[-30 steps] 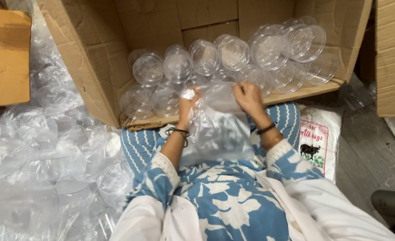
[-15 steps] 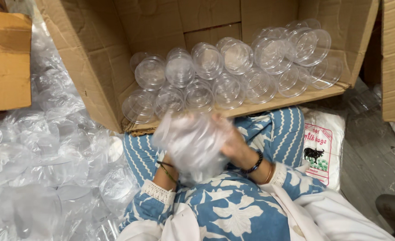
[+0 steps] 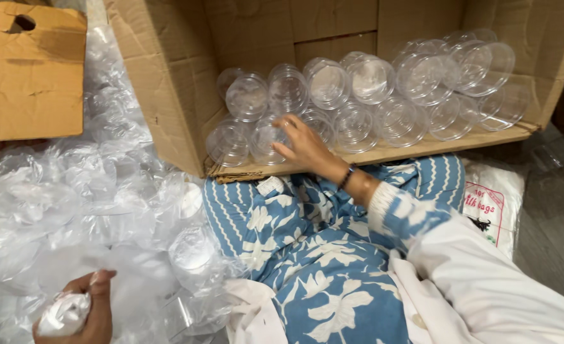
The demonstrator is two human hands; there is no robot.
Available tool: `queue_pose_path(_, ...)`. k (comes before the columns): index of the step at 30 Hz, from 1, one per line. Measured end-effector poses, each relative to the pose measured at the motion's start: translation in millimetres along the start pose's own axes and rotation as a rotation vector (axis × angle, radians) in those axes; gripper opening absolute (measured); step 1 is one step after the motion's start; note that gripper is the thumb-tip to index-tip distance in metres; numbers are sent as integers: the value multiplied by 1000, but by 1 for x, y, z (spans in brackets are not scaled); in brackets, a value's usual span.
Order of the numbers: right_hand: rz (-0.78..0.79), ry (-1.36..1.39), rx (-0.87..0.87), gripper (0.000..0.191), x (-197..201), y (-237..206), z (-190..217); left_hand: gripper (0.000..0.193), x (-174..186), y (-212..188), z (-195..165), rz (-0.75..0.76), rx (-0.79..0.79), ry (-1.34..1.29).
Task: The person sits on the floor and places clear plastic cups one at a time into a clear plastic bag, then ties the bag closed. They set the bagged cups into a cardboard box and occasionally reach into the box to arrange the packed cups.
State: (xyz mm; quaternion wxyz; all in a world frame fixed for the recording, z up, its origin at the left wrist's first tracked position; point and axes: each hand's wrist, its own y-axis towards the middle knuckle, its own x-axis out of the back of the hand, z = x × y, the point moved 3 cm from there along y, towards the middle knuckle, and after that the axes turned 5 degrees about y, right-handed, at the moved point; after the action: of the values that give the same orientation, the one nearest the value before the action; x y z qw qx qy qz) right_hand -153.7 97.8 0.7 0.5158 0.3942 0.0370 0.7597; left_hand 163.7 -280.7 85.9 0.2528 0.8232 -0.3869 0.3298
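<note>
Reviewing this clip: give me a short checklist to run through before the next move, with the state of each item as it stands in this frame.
1. Right hand in contact with the clear plastic containers in the front row: ok, fingers rest on one.
2. Left hand has a firm hold on the crumpled plastic bag: ok, fist is closed around it.
3. Containers sitting in neat rows inside the cardboard box: ok, though the right end looks looser.
4. Box steady on the lap: cannot tell, only its front edge shows.
5. Loose plastic wrap kept away from the box opening: ok, it is piled to the left.
</note>
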Motion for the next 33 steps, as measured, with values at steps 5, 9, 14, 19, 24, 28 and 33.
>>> queue_pose_path(5,35,-186,116,64,-50,37,-10,22,2,-3,-1,-233,-14,33)
queue_pose_path(9,200,-410,172,80,-115,62,2,23,-7,0,-34,-352,-145,-55)
queue_pose_path(14,395,-638,162,92,-157,75,1,42,-63,16,-65,10,-74,-624)
queue_pose_path(19,248,-845,448,87,-159,77,-13,30,-117,10,-80,272,-33,-444)
queue_pose_path(24,434,-685,383,110,-132,82,-8,41,-152,10,-83,248,1,-410)
queue_pose_path(28,56,-103,302,108,-67,62,31,39,-172,21,-77,326,85,-519)
queue_pose_path(33,-84,-265,53,109,29,-15,32,24,-193,33,-98,534,-31,-655)
